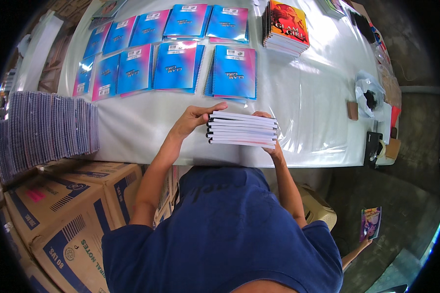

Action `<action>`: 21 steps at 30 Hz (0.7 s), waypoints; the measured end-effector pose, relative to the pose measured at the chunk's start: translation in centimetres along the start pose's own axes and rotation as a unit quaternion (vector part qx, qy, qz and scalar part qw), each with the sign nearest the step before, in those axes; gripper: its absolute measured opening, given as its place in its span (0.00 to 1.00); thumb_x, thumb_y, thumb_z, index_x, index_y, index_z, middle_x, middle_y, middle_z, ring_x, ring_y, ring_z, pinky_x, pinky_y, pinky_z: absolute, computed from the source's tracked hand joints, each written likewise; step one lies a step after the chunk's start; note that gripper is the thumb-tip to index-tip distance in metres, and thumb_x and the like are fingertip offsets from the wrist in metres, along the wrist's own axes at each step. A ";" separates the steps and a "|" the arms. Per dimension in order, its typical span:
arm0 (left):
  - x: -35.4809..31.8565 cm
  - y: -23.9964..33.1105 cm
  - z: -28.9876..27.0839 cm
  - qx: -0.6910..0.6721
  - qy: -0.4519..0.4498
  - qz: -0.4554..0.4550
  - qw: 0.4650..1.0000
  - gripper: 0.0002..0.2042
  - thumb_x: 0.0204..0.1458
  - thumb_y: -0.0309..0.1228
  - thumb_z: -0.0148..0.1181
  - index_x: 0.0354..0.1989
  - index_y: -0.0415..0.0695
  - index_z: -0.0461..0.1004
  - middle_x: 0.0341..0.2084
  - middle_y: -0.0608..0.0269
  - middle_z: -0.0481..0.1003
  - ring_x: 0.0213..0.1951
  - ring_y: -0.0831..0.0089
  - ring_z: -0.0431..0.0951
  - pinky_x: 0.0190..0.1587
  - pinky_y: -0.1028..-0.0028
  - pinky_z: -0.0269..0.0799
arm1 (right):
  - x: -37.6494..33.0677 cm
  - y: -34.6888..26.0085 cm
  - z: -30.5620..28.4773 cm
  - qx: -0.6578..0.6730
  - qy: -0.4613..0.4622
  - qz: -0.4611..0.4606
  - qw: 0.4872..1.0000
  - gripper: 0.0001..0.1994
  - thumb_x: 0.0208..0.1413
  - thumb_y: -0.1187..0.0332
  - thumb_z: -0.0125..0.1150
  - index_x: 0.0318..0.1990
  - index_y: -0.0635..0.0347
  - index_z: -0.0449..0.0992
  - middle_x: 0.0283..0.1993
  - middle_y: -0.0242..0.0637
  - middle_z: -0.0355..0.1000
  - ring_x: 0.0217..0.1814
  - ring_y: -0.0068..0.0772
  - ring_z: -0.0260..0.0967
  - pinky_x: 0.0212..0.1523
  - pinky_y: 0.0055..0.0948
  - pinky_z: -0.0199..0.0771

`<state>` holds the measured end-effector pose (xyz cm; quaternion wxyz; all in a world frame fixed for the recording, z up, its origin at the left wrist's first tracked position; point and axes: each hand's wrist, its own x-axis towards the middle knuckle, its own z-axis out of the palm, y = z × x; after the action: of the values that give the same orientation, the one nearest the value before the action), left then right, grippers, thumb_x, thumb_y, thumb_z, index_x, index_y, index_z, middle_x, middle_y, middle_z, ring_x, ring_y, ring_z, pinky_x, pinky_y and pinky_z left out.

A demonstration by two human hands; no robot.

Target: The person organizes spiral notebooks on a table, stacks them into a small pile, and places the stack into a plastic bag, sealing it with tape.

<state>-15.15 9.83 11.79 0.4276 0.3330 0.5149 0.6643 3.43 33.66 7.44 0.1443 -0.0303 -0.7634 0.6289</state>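
Observation:
Between my two hands is a stack of several notebooks (242, 131), held over the table's near edge with the white page edges facing up toward me. My left hand (188, 122) grips the stack's left end, its thumb and fingers at the top left corner. At the right end, my right hand (274, 149) is wrapped round the stack, some fingers hidden behind it. The covers of these notebooks hardly show. Just beyond lie two rows of blue and pink spiral notebooks (234, 71), in small overlapping piles.
A pile of red-orange notebooks (289, 22) stands at the far right. Tall spiral notebook stacks (49, 129) flank the table's left. Cardboard cartons (63, 195) fill the lower left. A plastic bag (371, 95) lies rightward. Another person's hand (364, 244) holds a purple booklet (370, 222).

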 end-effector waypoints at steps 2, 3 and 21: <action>0.3 0.0 0.0 -0.012 -0.001 -0.019 1.000 0.34 0.49 0.56 0.57 0.57 0.39 0.69 0.59 0.57 0.66 0.59 0.68 0.67 0.59 0.70 0.60 | -0.2 0.2 0.0 -0.007 -0.002 0.007 1.000 0.33 0.37 0.56 0.70 0.51 0.64 0.64 0.50 0.41 0.62 0.53 0.35 0.61 0.56 0.31 0.59; 0.4 0.1 0.0 -0.014 0.005 -0.030 0.999 0.34 0.49 0.56 0.57 0.56 0.39 0.69 0.58 0.56 0.67 0.57 0.68 0.69 0.59 0.70 0.61 | -0.3 0.3 -0.1 -0.006 -0.002 0.007 1.000 0.34 0.37 0.57 0.70 0.51 0.64 0.64 0.50 0.41 0.62 0.53 0.35 0.61 0.56 0.31 0.59; -0.7 0.1 0.7 -0.080 -0.003 0.022 0.997 0.38 0.41 0.49 0.68 0.59 0.39 0.65 0.60 0.56 0.65 0.62 0.66 0.64 0.63 0.66 0.57 | -0.3 0.4 -0.1 -0.029 0.005 0.009 1.000 0.34 0.37 0.57 0.72 0.52 0.64 0.65 0.52 0.41 0.62 0.54 0.37 0.61 0.56 0.31 0.59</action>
<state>-14.29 9.48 12.06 0.4400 0.3105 0.4513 0.7115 3.72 33.76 6.99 0.1416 -0.0441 -0.7803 0.6076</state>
